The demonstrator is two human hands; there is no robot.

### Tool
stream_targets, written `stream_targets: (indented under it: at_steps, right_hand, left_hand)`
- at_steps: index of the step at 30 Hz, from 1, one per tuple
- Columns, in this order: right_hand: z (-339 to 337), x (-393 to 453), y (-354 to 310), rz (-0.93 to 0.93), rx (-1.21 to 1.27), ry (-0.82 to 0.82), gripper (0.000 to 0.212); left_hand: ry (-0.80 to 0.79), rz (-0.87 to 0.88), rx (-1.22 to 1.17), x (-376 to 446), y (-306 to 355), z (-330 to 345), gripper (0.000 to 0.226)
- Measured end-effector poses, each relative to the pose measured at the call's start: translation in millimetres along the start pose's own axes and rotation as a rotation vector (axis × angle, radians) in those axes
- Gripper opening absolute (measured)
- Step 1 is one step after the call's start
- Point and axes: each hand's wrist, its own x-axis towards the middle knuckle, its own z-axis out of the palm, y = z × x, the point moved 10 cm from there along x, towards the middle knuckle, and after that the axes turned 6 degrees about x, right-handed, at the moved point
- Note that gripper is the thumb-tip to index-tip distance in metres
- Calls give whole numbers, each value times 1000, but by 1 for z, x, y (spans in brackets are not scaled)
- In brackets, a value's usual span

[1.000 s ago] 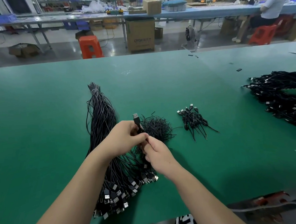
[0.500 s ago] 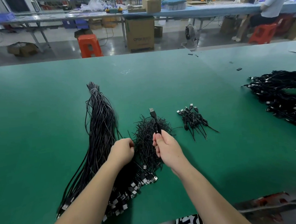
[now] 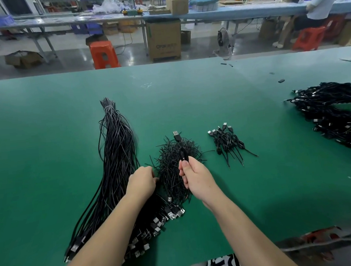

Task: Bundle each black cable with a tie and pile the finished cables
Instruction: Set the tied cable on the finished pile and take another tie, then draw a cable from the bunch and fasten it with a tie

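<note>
The right hand (image 3: 195, 178) holds a folded black cable (image 3: 181, 150) upright over the heap of black ties (image 3: 172, 169), thumb and curled fingers pinching the coil, its USB plug (image 3: 176, 133) pointing away from the person. The left hand (image 3: 141, 182) sits at the near-left edge of that heap with its fingers curled down towards the ties; whether they pinch one I cannot tell, as the fingertips are hidden behind the knuckles.

Left of the hands lies the long bunch of loose cables (image 3: 117, 156), bound at its far tip and running back under the left forearm, which covers much of its plug end. Right of the ties, a little apart, lies the small pile of finished cables (image 3: 228, 142). There is bare green mat (image 3: 189, 95) beyond all three and a broad stretch to the right of the finished pile. A larger dark mass of cables (image 3: 332, 116) lies well off to the right, cut by the frame edge. The mat's near edge runs just under the forearms; its far edge meets the floor by an orange stool (image 3: 103, 54).
</note>
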Motion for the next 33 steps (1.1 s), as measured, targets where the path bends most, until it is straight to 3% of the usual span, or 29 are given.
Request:
stream_targets:
  at_steps: [4,11,13,16,19,22,27,33]
  right_hand:
    - [-1,-1,0,-5,0,-5,29]
    - [-5,-2,7,7,52,6,28]
    - [-4,-2,8,10,48,-11,29]
    - [-2,-1,5,2,71,-30,29]
    - [6,-2,3,-3,120,-98,28]
    - [14,-5,1,-8,139,-173,31]
    - [21,-11,-14,-114,11,-212,33]
    - [31,-21,-26,-165,65,-261,27]
  left_hand:
    - [-26,6,54,-1,0,0,15]
    - [-110,50,252,-8,7,-5,30]
    - [-118,65,273,-9,3,-11,28]
    - [-89,96,247,-9,-2,-24,8]
    - [-70,124,266,-15,-4,-36,18]
    - [7,126,239,-22,-7,-56,28]
    - [247,70,133,-38,-15,-100,24]
    - [346,35,-74,-50,-16,-121,15]
